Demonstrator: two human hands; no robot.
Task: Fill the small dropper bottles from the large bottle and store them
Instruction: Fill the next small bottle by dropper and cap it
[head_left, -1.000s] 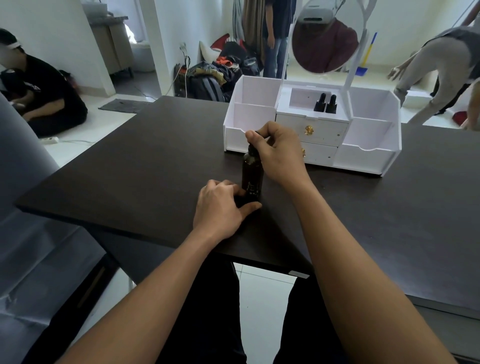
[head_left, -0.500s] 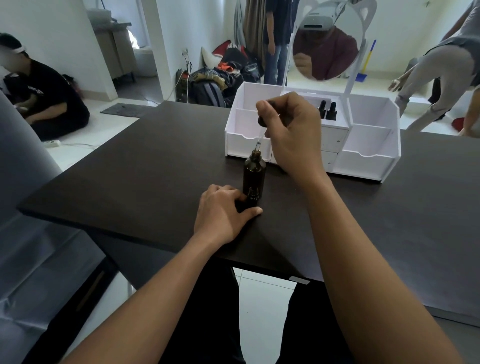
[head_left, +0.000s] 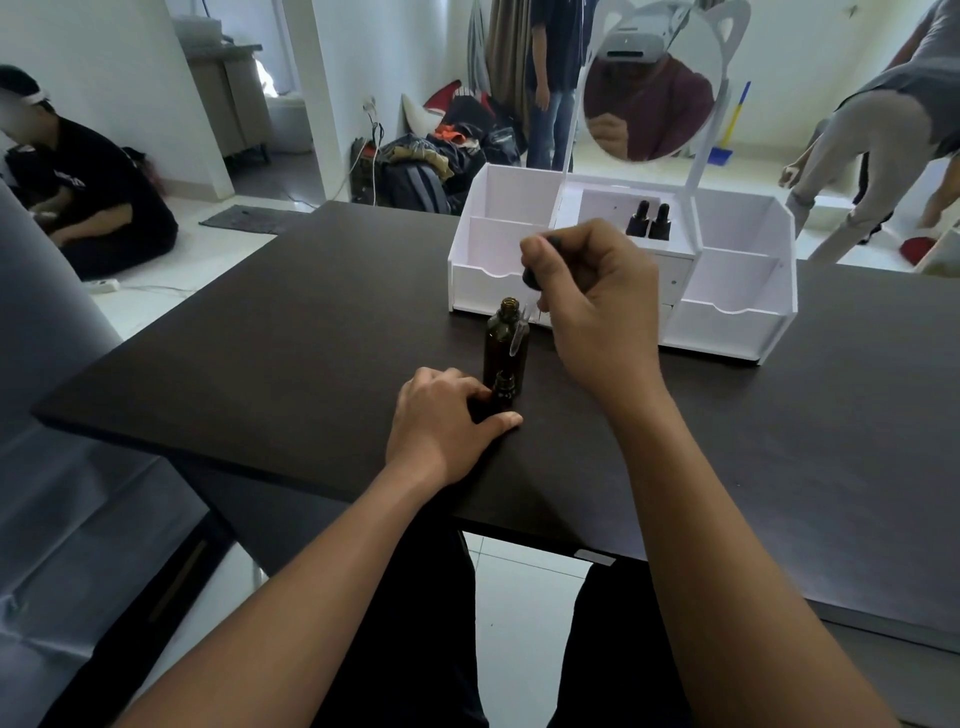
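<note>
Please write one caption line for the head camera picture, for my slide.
Right hand carries the dropper toward the small bottle steadied by the left hand, beside the open large bottle.

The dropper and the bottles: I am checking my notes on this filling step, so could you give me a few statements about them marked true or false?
1. The right hand holds the dropper outside the large bottle. True.
2. The large bottle is capped. False: its neck is open.
3. The left hand grips a small bottle standing on the table. True.
4. The white organizer holds no bottles. False: two dark dropper bottles stand in its centre compartment.
5. The large bottle lies on its side. False: it stands upright.
</note>
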